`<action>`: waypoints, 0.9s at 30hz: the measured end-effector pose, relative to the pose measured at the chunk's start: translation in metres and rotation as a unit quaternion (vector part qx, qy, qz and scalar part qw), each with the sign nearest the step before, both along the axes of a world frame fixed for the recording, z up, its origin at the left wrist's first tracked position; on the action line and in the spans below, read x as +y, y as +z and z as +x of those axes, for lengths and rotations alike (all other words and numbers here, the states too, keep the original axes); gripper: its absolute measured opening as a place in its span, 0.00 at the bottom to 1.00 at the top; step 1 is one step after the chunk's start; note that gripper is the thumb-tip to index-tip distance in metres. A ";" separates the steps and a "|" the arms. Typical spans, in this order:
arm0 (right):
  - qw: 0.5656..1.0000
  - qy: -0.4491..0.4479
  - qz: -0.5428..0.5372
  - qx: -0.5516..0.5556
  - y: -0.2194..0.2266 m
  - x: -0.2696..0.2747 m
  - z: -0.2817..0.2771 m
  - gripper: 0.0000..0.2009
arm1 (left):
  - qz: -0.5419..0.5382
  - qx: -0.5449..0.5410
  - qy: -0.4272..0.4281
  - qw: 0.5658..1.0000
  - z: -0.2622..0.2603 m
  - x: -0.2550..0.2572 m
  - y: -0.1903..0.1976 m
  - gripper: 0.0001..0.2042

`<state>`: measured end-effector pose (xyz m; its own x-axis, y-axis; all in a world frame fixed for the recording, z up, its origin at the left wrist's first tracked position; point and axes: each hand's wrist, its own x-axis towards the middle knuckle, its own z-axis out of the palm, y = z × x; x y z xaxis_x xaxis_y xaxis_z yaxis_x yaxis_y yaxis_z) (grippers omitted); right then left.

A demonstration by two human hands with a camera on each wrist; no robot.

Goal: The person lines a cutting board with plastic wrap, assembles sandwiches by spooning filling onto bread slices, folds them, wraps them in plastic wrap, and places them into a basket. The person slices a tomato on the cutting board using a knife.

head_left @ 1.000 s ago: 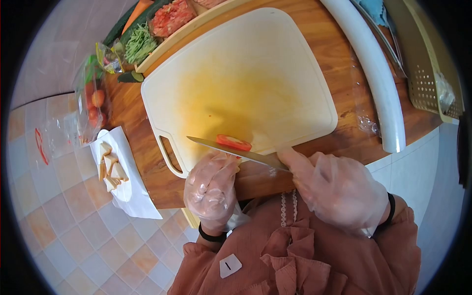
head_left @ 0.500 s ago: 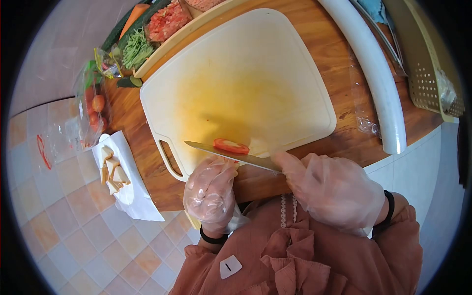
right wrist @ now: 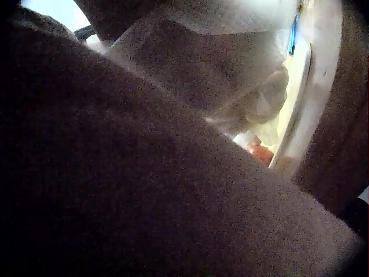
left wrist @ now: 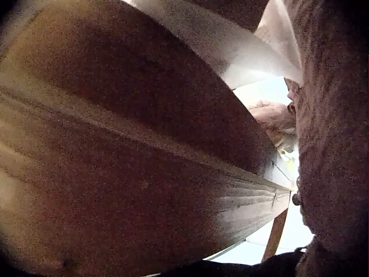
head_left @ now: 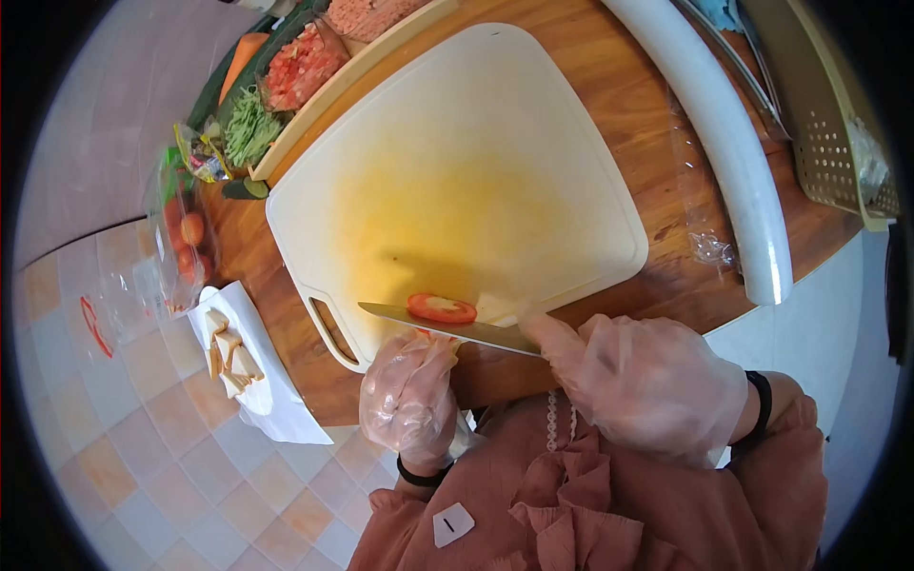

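Note:
A knife [head_left: 476, 334] is gripped in my gloved right hand [head_left: 657, 390], which hides its handle. Its blade points left over the near edge of the white cutting board [head_left: 486, 105]. Just beyond the blade lies a cut tomato slice [head_left: 442, 307], its pale seedy face upward. My gloved left hand [head_left: 407, 395] has its fingers bent on the near side of the blade, holding a tomato piece that shows only as a sliver of red at the fingertips. Mostly table edge and sleeve fill the left wrist view; a sleeve covers much of the right wrist view.
A wooden tray [head_left: 362, 81] of minced meat and vegetables stands at the back left. Bagged tomatoes [head_left: 190, 233] and bread pieces [head_left: 231, 354] on white paper sit left. A long white roll [head_left: 724, 133] and a perforated basket [head_left: 838, 167] are at right.
The head view has shifted, so board and hands sit slightly lower. The tomato slice leans flatter, showing more of its cut face beside the blade. Both hands keep their holds.

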<state>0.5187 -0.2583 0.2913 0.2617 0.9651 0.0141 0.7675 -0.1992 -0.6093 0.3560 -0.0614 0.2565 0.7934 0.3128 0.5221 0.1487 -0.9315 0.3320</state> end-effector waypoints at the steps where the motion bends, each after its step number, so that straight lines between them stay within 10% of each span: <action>1: 1.000 -0.002 0.003 -0.005 -0.001 -0.001 0.000 0.28 | 0.007 0.004 -0.002 1.000 0.001 0.000 0.001 0.14; 27: 0.999 0.017 -0.044 0.006 0.004 0.000 0.004 0.34 | 0.012 0.011 -0.003 1.000 0.001 -0.002 0.000 0.11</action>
<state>0.5224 -0.2579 0.2953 0.2276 0.9709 -0.0743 0.7675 -0.2259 -0.5999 0.3565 -0.0630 0.2565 0.8063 0.2959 0.5122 0.1509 -0.9402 0.3055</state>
